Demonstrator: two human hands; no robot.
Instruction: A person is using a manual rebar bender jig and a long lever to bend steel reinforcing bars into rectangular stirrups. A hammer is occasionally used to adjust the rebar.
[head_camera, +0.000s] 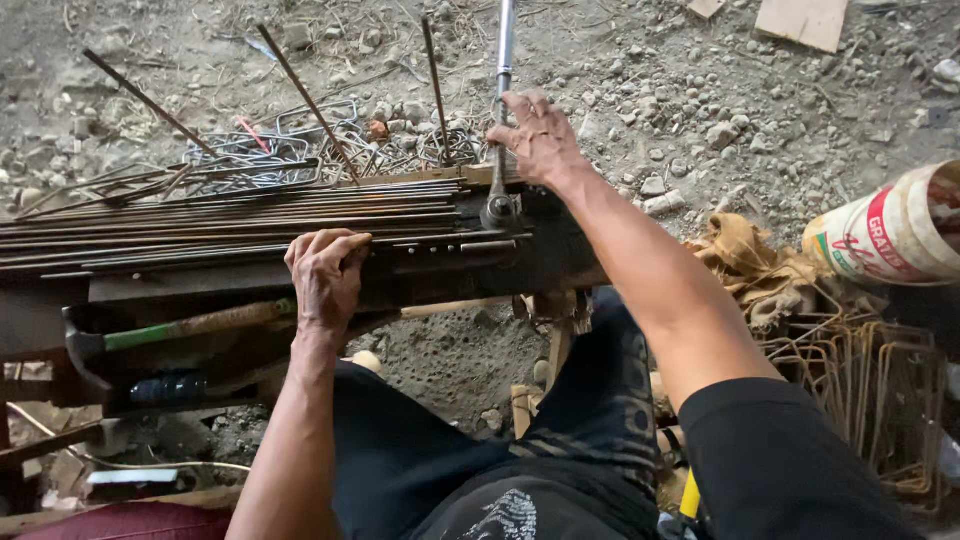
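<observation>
My left hand (325, 272) rests on the front edge of a dark workbench (480, 262), fingers curled over a thin steel rod from the bundle of rods (200, 222) lying along the bench top. My right hand (538, 135) is closed around the long metal lever (503, 60) of a rod-bending tool, whose head (500, 208) sits on the bench at the rods' right end. The lever points away from me, nearly straight up in the view.
Bent wire stirrups (290, 145) lie piled on the gravel beyond the bench. More rusty stirrups (880, 390) and cloth (745, 262) sit at right beside a white bucket (890, 235). A green-handled hammer (160, 332) lies under the bench. A wooden board (803, 20) lies far right.
</observation>
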